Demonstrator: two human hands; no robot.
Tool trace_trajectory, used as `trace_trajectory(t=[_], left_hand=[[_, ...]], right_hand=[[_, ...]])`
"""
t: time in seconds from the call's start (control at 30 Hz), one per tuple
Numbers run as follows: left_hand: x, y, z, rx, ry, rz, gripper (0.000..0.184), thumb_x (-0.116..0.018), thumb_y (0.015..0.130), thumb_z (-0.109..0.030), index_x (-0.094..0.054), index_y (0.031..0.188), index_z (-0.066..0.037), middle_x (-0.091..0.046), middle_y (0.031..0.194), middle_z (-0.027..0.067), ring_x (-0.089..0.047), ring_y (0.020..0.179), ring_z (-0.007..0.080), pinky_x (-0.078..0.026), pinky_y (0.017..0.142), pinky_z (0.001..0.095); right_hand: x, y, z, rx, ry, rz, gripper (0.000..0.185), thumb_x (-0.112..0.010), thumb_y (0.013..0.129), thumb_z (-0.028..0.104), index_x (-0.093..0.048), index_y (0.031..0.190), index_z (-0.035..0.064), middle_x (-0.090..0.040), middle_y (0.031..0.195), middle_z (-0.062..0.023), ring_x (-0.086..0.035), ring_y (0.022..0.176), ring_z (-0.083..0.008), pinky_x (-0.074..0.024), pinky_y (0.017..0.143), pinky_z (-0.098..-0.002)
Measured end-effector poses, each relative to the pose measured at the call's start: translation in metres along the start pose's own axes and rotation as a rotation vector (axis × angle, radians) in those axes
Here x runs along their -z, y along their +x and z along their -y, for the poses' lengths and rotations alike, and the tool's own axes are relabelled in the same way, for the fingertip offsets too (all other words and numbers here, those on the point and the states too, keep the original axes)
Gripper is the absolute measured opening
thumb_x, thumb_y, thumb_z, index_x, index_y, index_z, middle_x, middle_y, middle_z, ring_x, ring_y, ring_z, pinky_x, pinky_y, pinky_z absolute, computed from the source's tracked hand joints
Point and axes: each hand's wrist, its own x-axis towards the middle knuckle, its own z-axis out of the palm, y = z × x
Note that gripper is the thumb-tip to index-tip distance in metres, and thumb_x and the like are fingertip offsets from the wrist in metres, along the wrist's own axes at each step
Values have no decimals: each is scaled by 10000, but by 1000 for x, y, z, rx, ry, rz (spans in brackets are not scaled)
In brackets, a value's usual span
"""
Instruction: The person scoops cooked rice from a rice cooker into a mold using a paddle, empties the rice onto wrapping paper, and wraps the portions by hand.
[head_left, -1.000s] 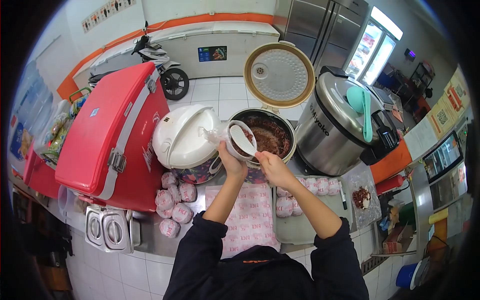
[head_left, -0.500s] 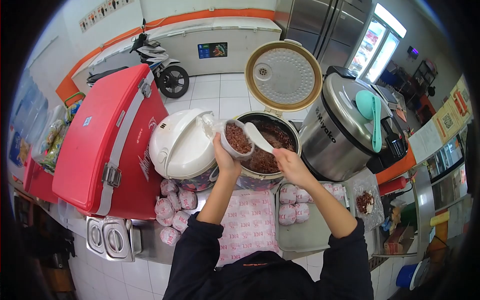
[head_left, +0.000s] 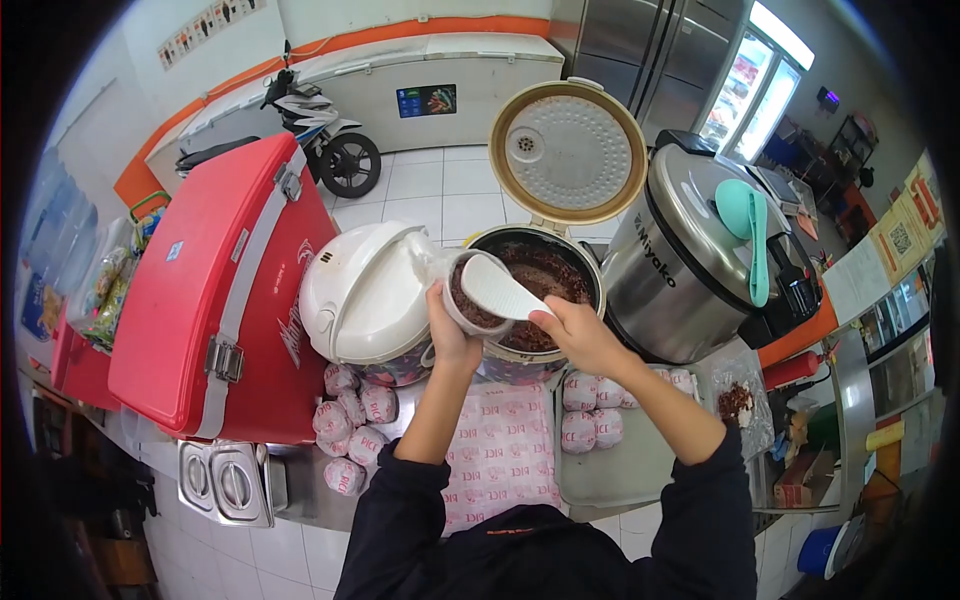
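My left hand [head_left: 452, 335] is wrapped round a small bowl [head_left: 476, 322] lined with clear plastic, tilted and filled with dark reddish-brown rice [head_left: 464, 300]. In my right hand [head_left: 580, 330] is the handle of a white rice paddle [head_left: 500, 290], its blade lying over the rice in the bowl. Both hands are above the near rim of an open rice cooker [head_left: 600, 290], which has more dark rice inside. Its lid [head_left: 570, 155] stands raised behind. Printed wrapping paper sheets [head_left: 500, 450] lie below my forearms.
Wrapped rice balls [head_left: 345, 425] sit left of the paper; others rest in a grey tray [head_left: 620, 475] at right. A closed white rice cooker [head_left: 365, 290] and red cool box [head_left: 210, 300] stand left. A large steel Miyako cooker [head_left: 665, 270] with a turquoise ladle [head_left: 745, 215] stands right.
The paddle blade has moved left from the bowl's right edge to lie across the rice in it. The bowl has tipped slightly and shifted a little.
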Motion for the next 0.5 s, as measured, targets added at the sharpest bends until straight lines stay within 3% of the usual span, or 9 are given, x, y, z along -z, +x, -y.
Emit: trace_trajectory(t=[0.07, 0.1, 0.13, 0.2, 0.23, 0.33, 0.5], left_hand=[[2, -3, 8, -137, -5, -144, 467, -317, 901, -405, -531, 1135, -63, -587, 1108, 79, -561, 1018, 216, -437, 883, 361], [18, 4, 21, -231, 9, -175, 460, -324, 900, -389, -489, 1166, -51, -567, 1120, 92, -547, 1039, 224, -434, 890, 362], [24, 6, 28, -226, 16, -175, 460, -324, 900, -389, -489, 1166, -51, -567, 1120, 92, -547, 1039, 224, -434, 890, 362], [26, 5, 37, -560, 121, -154, 453, -402, 865, -243, -396, 1252, -9, -472, 1226, 143, -472, 1139, 250, -387, 956, 369], [23, 1, 40, -588, 100, -183, 501, -426, 835, -229, -367, 1272, 9, -453, 1232, 165, -465, 1141, 269, -383, 963, 376], [19, -5, 44, -746, 181, -150, 523, -437, 825, -239, -358, 1276, 13, -439, 1246, 167, -467, 1137, 274, -384, 964, 386], [21, 1, 42, -700, 184, -171, 520, -415, 825, -240, -351, 1276, 11, -433, 1249, 168, -469, 1132, 270, -387, 963, 384]], right_hand=[[-15, -12, 4, -232, 716, 102, 404, -406, 933, 443, -431, 766, 77, -470, 550, -26, -427, 415, -155, -342, 395, -268], [-15, -19, 24, -422, 957, 202, 419, -364, 933, 492, -389, 745, 118, -332, 553, 53, -274, 404, -46, -225, 352, -209], [-19, -19, 26, -426, 964, 199, 419, -364, 933, 492, -389, 745, 118, -332, 553, 53, -274, 404, -46, -225, 352, -209], [-23, -18, 29, -552, 1369, 372, 433, -359, 921, 524, -364, 738, 132, -308, 543, 53, -219, 378, -42, -163, 329, -213], [-24, -19, 36, -597, 1393, 352, 432, -352, 916, 540, -321, 722, 156, -268, 529, 67, -164, 369, -35, -138, 335, -209], [-28, -19, 50, -650, 1394, 291, 443, -360, 909, 550, -333, 724, 149, -277, 544, 62, -177, 379, -34, -131, 335, -201], [-33, -12, 50, -699, 1308, 204, 420, -383, 911, 533, -335, 722, 161, -283, 541, 63, -196, 381, -37, -147, 335, -204]])
